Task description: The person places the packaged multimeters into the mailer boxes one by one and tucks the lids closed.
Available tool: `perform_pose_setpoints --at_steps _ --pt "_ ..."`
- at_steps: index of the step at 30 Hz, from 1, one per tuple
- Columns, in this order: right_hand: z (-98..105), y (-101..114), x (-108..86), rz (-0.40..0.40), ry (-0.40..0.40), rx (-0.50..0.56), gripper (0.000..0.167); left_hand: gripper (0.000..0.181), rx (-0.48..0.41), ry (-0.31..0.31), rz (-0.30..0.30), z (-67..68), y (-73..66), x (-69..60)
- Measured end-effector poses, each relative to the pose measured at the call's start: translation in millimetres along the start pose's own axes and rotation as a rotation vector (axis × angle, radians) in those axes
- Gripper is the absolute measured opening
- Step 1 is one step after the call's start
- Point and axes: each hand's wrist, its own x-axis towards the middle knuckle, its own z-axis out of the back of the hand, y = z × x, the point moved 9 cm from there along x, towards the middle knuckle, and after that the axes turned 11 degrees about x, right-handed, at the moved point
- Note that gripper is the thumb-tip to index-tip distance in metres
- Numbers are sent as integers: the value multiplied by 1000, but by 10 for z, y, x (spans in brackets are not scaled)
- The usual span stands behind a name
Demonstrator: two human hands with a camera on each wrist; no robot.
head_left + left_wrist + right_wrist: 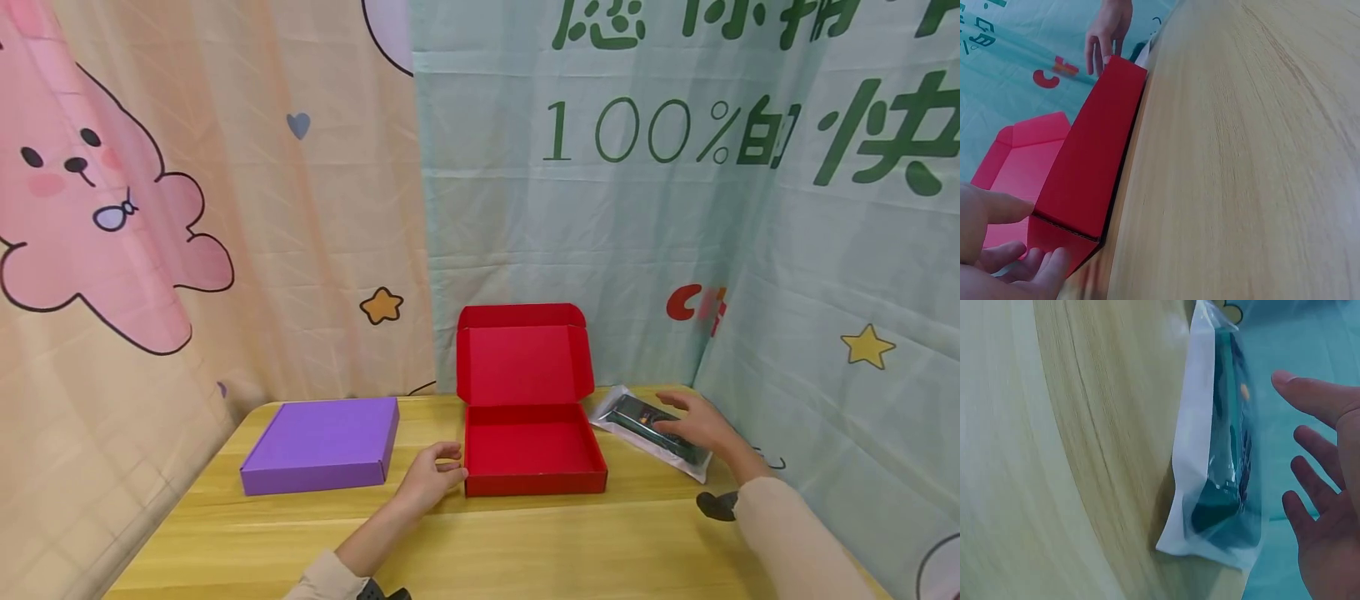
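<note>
An open red box stands on the table with its lid upright at the back and nothing inside. My left hand touches its left front corner, fingers loosely bent; in the left wrist view the fingertips of that hand rest at the corner of the red box. Right of the box lies a clear and white plastic packet with a dark green item inside. Over the packet hovers my right hand, fingers spread. The right wrist view has the hand beside the packet, apart from it.
A closed purple box lies at the left of the wooden table. Printed curtains hang behind the table and along its sides. A dark object is by my right sleeve.
</note>
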Motion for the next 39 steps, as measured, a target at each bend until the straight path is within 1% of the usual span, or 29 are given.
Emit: perform_pose_setpoints --at_steps 5,9,12,14,17,20,24,27,31,36,39 --pt "62 -137 -54 -33 18 -18 75 50 -60 19 14 -22 19 -6" --pt "66 -304 -118 -102 34 -58 86 49 -105 42 23 -57 50 -1" --pt "28 -432 -146 -148 37 -88 95 48 -136 56 33 -74 85 -5" --pt "-2 -478 -148 -150 30 -92 100 48 -161 60 37 -74 104 -9" --pt "-38 -494 -151 -139 13 -94 104 48 -195 65 45 -70 128 -16" --pt "-53 -489 -161 -137 -2 -95 104 48 -212 67 52 -69 143 -23" --pt "-74 -486 -150 -152 9 -86 103 48 -232 64 65 -65 147 -35" --pt "-78 -481 -131 -168 16 -83 102 49 -243 66 64 -63 148 -34" --pt "-62 -504 -109 -181 7 -84 100 50 -248 74 58 -76 150 -29" --pt "-38 -556 -104 -185 -8 -59 96 50 -254 84 57 -106 136 -34" --pt "-2 -546 -106 -169 -9 -53 92 51 -258 90 55 -115 125 -36"
